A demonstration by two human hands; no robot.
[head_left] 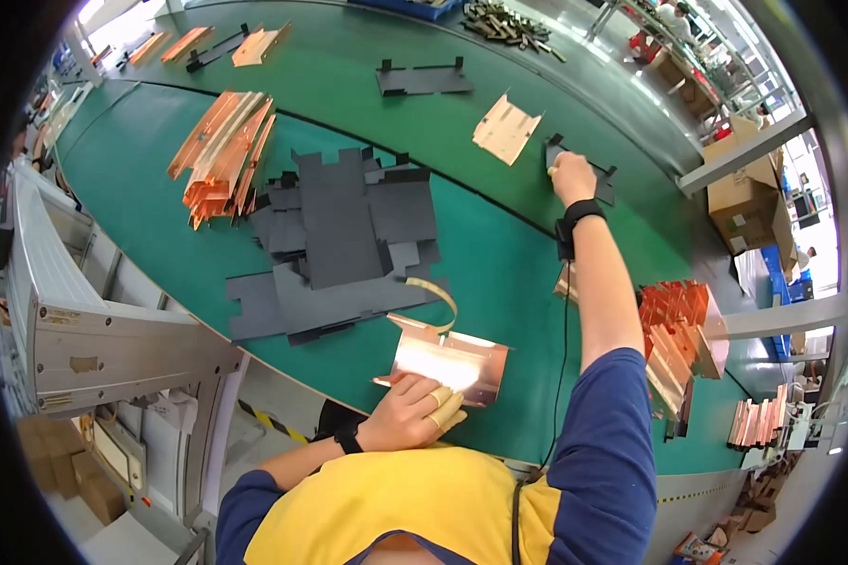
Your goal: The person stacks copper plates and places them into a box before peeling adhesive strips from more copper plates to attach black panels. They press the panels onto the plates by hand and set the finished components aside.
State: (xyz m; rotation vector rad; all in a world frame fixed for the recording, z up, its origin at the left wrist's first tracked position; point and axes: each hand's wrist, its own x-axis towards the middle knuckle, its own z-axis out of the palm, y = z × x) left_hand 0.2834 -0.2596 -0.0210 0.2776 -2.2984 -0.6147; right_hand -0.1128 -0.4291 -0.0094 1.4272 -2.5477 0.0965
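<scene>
In front of my body lies a bent, shiny copper sheet (481, 363). My left hand (413, 414), with pale yellow covers on some fingers, grips its near edge. A curled yellowish strip (449, 299) rises by the sheet's far edge. My right arm is stretched forward, and my right hand (572, 179) is closed on a black notched sheet (605, 188) lying on the far green strip; the fingertips are partly hidden. Left of that hand sits a folded copper sheet (507, 130). A heap of black cut sheets (339, 221) lies beyond my left hand.
A stack of copper pieces (221, 155) stands at left, and another copper pile (674, 330) at right. Another black sheet (426, 78) lies farther off. A dark cable (563, 367) crosses the green table beside my right arm. Metal posts (782, 320) border the right side.
</scene>
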